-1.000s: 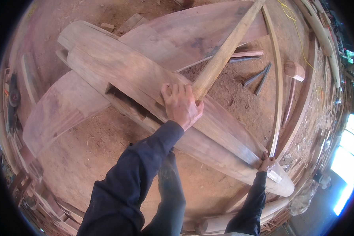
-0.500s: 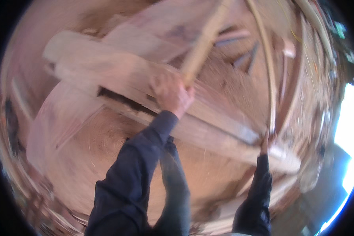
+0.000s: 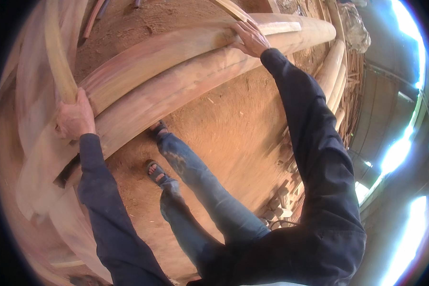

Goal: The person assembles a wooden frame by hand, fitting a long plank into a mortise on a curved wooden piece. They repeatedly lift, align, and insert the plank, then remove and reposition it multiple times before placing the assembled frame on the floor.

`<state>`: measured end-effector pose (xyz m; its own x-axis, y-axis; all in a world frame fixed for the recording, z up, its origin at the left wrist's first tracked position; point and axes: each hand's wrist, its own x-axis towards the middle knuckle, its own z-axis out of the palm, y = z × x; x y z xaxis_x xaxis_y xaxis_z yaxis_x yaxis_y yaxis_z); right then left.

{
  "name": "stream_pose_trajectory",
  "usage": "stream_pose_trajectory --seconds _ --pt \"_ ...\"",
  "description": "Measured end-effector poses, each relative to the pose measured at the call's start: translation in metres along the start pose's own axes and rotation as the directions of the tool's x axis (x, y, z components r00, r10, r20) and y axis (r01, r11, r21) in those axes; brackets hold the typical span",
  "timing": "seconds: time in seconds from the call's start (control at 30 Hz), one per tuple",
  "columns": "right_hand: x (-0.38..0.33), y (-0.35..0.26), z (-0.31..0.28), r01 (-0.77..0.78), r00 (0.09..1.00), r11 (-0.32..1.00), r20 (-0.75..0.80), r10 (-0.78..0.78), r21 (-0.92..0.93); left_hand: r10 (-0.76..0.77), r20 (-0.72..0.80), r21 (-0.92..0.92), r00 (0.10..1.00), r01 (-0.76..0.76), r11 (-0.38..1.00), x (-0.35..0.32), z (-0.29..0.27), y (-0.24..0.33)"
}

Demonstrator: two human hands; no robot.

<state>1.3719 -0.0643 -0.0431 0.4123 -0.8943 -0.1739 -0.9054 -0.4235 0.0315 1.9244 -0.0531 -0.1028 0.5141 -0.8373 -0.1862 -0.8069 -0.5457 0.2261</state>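
My left hand (image 3: 76,117) is closed around the lower end of a long pale wooden strip (image 3: 58,52), which rises away toward the upper left. My right hand (image 3: 251,39) grips the near end of a second, narrower wooden strip (image 3: 228,6); its far part runs out of view at the top. Both hands are over a large smoothed timber beam (image 3: 195,71) that crosses from lower left to upper right. Whether the two strips join beyond the picture cannot be seen.
Another curved timber (image 3: 162,50) lies along the beam's far side. Broad boards (image 3: 38,95) stand at the left, blurred. My sandalled feet (image 3: 156,171) are on brown earth close to the beam. Stacked logs (image 3: 330,71) and wood scraps (image 3: 281,200) lie at the right.
The view has swung round, so the beam now slopes up to the right. My hands appear further left and higher, still on the strips. My legs and feet have come into view.
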Motion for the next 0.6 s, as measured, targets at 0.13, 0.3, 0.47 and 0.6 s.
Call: stream_pose_trajectory --seconds 0.13,0.3,0.47,0.6 --pt "0.007 -0.004 -0.003 0.041 0.999 0.999 0.027 -0.042 0.034 -0.003 0.01 0.048 1.0 0.003 0.999 -0.003 -0.012 0.0" --pt "0.008 -0.003 -0.002 0.061 0.998 0.998 0.003 -0.061 0.007 0.01 -0.064 0.009 0.998 -0.009 1.0 0.0 0.002 -0.007" --pt "0.008 -0.003 -0.002 0.102 0.993 0.995 -0.055 -0.102 -0.003 0.007 0.011 -0.006 1.0 -0.007 1.0 -0.002 -0.008 0.0" --pt "0.015 0.007 0.006 0.093 0.994 0.995 -0.055 -0.095 -0.049 0.011 0.001 -0.088 1.0 -0.011 0.996 0.003 -0.001 -0.009"
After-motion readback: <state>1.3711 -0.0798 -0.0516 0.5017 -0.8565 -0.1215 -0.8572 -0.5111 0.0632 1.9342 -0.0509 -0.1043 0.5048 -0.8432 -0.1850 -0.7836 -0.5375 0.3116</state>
